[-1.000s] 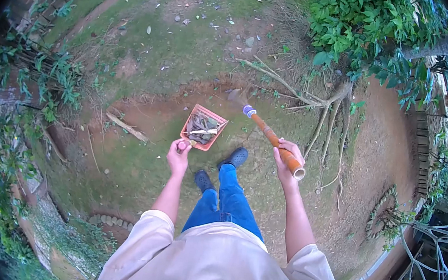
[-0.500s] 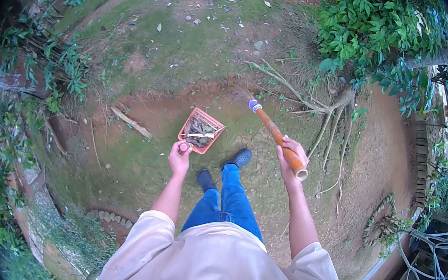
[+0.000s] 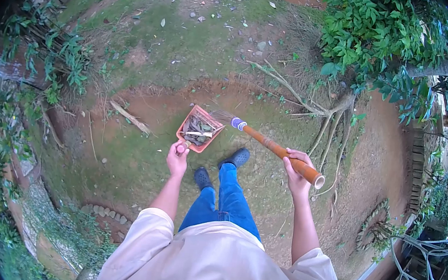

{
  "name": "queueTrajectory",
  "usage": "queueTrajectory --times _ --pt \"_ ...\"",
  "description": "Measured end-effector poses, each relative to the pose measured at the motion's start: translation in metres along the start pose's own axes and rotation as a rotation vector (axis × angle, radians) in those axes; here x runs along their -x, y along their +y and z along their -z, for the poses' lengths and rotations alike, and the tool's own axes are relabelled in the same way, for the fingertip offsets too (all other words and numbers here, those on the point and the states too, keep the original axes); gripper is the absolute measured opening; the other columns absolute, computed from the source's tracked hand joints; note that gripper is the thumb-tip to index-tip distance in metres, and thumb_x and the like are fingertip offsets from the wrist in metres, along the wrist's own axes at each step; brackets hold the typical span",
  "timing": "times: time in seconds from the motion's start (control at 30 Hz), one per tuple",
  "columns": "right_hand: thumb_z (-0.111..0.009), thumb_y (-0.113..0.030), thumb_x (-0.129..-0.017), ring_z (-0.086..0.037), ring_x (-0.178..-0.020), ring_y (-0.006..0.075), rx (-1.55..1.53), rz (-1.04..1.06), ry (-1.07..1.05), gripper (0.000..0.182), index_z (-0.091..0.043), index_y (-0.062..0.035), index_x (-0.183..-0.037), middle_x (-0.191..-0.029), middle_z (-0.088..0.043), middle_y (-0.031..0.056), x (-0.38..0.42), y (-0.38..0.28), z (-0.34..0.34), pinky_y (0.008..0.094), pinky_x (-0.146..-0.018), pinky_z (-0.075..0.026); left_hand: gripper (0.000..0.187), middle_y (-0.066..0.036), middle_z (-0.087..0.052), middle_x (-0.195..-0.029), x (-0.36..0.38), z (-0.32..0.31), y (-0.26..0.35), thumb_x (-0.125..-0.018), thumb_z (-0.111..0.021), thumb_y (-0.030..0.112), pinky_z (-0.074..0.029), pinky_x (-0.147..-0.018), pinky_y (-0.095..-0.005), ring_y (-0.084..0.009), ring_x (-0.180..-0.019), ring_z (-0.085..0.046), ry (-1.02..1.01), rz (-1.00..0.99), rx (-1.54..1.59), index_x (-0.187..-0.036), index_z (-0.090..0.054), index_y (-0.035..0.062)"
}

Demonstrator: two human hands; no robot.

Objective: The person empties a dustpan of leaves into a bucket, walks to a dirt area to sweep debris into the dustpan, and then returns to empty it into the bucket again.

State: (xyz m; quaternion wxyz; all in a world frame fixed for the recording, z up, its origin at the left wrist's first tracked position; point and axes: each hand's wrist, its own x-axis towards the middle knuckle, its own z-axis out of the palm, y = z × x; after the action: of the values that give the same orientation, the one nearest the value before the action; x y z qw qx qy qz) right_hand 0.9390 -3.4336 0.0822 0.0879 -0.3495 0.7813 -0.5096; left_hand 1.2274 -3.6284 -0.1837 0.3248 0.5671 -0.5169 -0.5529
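My left hand (image 3: pixel 177 159) is closed around the handle of an orange dustpan (image 3: pixel 186 120). Dry brown leaves (image 3: pixel 197 129) and a pale stick-like piece lie in the pan. Wrapped round the thick bamboo handle of a broom (image 3: pixel 268 143) is my right hand (image 3: pixel 298 173). The broom slants from the hand's open bamboo end toward the pan, with a purple-and-white binding above its thin bristles. Those bristles (image 3: pixel 221 117) reach the pan's right edge in this view.
A dry branch (image 3: pixel 130 117) lies on the mossy ground left of the pan. Exposed tree roots (image 3: pixel 327 110) spread at the right, under a leafy bush (image 3: pixel 368 40). My feet in dark clogs (image 3: pixel 236 157) stand just below the pan. Stone edging (image 3: pixel 108 214) curves at lower left.
The broom head has swung left and down, from beyond the pan to its right edge. My right hand has shifted slightly right and down. The dustpan stays almost where it was.
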Motion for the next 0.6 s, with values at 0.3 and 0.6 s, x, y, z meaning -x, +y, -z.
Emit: queueTrajectory --times 0.3,0.6 --pt "-0.075 0.001 -0.081 -0.067 -0.101 0.0233 -0.010 -0.040 0.092 0.015 -0.065 -0.0022 -0.092 -0.105 -0.070 0.0137 -0.006 -0.006 0.009 0.0366 -0.093 -0.051 0.037 -0.012 -0.066 -0.115 0.007 0.015 0.020 -0.085 -0.075 0.006 -0.052 -0.095 -0.0338 -0.0211 -0.106 -0.065 0.048 0.036 -0.235 -0.120 -0.064 0.0050" --pt "-0.075 0.003 -0.080 -0.067 -0.099 0.0233 0.111 0.132 0.046 0.015 -0.064 -0.0025 -0.089 -0.102 -0.069 0.0127 -0.006 0.023 -0.016 0.0360 -0.092 -0.052 0.035 -0.013 -0.068 -0.111 0.027 0.034 0.028 -0.086 -0.074 0.011 -0.052 -0.091 -0.0348 -0.0221 -0.102 -0.066 0.085 -0.021 -0.299 -0.119 -0.063 0.0047"
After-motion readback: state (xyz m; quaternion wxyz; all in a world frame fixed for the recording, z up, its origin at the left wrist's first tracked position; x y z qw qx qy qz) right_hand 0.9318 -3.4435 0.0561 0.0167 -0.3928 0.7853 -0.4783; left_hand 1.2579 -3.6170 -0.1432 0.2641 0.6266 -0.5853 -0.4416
